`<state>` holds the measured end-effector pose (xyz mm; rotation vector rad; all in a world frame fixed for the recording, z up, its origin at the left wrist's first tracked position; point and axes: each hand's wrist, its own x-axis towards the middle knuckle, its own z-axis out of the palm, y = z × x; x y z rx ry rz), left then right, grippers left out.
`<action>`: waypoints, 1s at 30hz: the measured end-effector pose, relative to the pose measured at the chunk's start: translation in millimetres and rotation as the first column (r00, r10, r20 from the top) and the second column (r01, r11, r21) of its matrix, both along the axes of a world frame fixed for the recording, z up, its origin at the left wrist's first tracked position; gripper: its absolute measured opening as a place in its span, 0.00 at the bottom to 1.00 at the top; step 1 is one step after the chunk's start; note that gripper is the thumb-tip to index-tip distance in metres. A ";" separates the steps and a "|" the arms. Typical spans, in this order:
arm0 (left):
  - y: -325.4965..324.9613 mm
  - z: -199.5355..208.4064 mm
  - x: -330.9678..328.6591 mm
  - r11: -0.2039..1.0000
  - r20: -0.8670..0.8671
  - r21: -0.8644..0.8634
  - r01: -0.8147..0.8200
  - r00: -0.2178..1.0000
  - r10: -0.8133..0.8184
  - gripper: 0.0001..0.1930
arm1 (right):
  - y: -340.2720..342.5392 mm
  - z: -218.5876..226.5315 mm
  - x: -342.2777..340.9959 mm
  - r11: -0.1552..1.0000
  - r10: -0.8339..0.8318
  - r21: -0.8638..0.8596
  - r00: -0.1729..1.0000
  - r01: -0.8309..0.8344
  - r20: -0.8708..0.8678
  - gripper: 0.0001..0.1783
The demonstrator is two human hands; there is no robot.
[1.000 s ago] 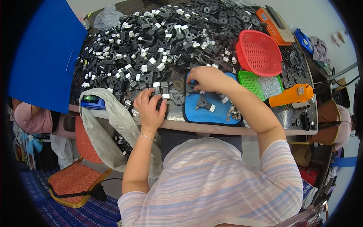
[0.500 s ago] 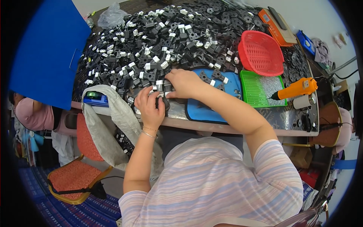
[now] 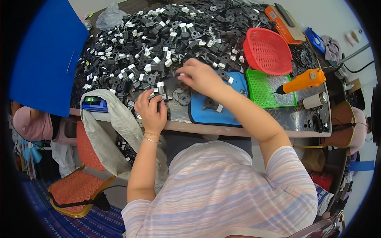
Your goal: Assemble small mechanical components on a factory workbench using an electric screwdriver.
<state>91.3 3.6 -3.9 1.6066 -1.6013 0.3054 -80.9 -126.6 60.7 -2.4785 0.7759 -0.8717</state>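
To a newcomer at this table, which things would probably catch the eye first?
Probably the heap of black and white parts, spread across the table beyond the left hand. Next, maybe, the red basket to the heap's right, and the orange power tool with its tip over the green tray.

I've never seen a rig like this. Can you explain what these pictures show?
There is no machine: a person works bare-handed; I call each hand a grip. A fisheye camera on the head looks down, so straight edges bend. On the table lies a pile of black-and-white parts, with two grey discs, a blue mat, a green tray of clear pieces and a red basket nearby. An orange tool points toward the tray. The left grip is by parts at the pile's near edge; the right grip has something small and pale at its fingertips. Whether either holds anything, I cannot tell.
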 end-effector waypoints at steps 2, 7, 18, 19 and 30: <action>0.6 -0.8 0.7 1.000 -0.003 -0.001 0.000 1.000 0.000 0.09 | 14.6 18.3 -18.0 0.988 -0.060 0.144 0.997 0.051 0.056 0.10; -1.5 0.7 -1.2 1.000 0.009 0.010 0.008 1.000 -0.009 0.09 | 68.4 -5.8 -54.4 0.611 -0.214 0.779 0.977 0.139 -0.007 0.09; 1.3 -3.9 -2.4 1.000 0.037 0.019 0.000 0.999 -0.001 0.09 | 101.5 -21.5 -73.1 0.958 -0.264 0.090 0.959 0.274 -0.108 0.07; 0.2 -3.8 -2.9 1.000 0.054 0.013 -0.002 0.999 0.002 0.09 | 103.0 -24.0 -74.2 0.965 -0.225 0.110 0.967 0.239 -0.123 0.07; -1.9 -6.3 1.4 1.000 0.088 0.001 -0.010 0.996 0.010 0.08 | 74.3 3.5 -144.0 0.878 -0.437 -0.034 0.771 0.477 -0.463 0.05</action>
